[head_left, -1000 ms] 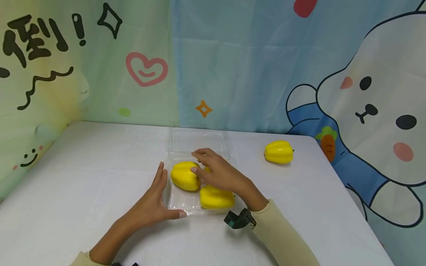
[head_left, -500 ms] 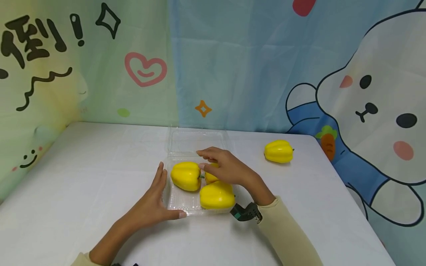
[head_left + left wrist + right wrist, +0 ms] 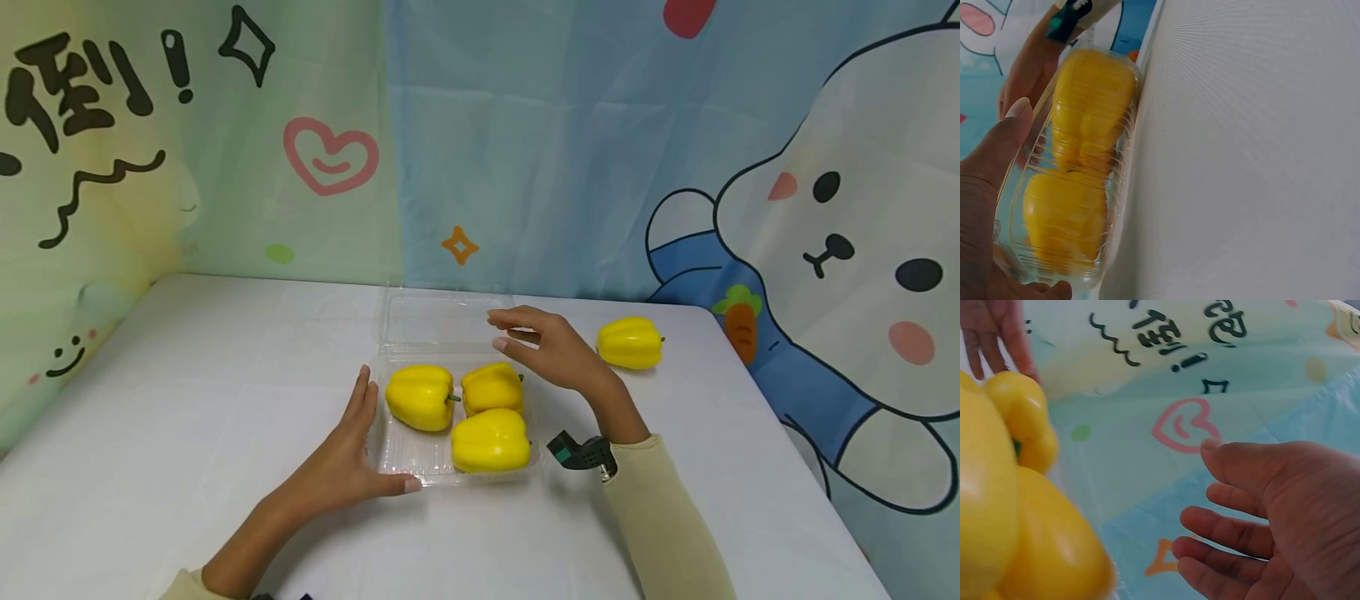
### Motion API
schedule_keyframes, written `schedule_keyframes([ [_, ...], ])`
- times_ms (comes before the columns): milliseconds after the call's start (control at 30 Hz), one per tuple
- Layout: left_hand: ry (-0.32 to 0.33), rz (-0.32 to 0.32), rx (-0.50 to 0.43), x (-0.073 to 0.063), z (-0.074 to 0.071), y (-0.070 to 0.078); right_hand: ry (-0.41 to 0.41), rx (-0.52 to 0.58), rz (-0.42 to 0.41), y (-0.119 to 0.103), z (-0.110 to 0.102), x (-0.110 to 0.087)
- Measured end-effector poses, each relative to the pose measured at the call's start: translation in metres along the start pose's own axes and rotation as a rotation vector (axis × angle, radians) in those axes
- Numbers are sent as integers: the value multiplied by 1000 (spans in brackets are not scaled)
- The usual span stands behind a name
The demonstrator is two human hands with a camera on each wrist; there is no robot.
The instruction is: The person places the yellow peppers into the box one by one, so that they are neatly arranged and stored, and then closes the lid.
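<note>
In the head view a clear plastic clamshell container (image 3: pixel 405 458) lies with its lid (image 3: pixel 442 321) folded back. Inside it are three yellow bell peppers: one at the left (image 3: pixel 420 398), one at the back right (image 3: pixel 492 387) and one at the front right (image 3: pixel 490 442). My left hand (image 3: pixel 341 458) rests at the container's front left corner, fingers straight along its side, thumb by the front edge. My right hand (image 3: pixel 551 346) hovers over the container's right back side, fingers loosely bent, holding nothing. Another yellow bell pepper (image 3: pixel 630 342) lies on the table, just beyond the right hand.
The white table (image 3: pixel 187 417) ends at a printed cloth backdrop (image 3: pixel 525 150) behind and at the sides. A small dark device (image 3: pixel 581 452) is worn at the right wrist.
My right hand has drawn away from the back right bell pepper, moving right and up toward the bell pepper on the table. The left hand has stayed in place.
</note>
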State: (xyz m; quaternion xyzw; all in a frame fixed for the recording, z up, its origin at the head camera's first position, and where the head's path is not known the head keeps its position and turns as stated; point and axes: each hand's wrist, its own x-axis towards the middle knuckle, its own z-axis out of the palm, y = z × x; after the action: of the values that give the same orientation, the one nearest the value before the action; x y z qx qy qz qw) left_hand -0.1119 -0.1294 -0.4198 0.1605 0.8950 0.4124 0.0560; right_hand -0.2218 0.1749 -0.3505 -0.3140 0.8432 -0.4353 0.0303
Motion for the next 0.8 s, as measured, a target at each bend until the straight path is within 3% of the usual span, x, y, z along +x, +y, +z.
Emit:
schedule_keyframes([
  [567,5,6,-1,0,1,0,118,58,53,19,-47,-21],
  [800,8,10,-5,0,1,-1,226,22,96,26,-66,-31],
])
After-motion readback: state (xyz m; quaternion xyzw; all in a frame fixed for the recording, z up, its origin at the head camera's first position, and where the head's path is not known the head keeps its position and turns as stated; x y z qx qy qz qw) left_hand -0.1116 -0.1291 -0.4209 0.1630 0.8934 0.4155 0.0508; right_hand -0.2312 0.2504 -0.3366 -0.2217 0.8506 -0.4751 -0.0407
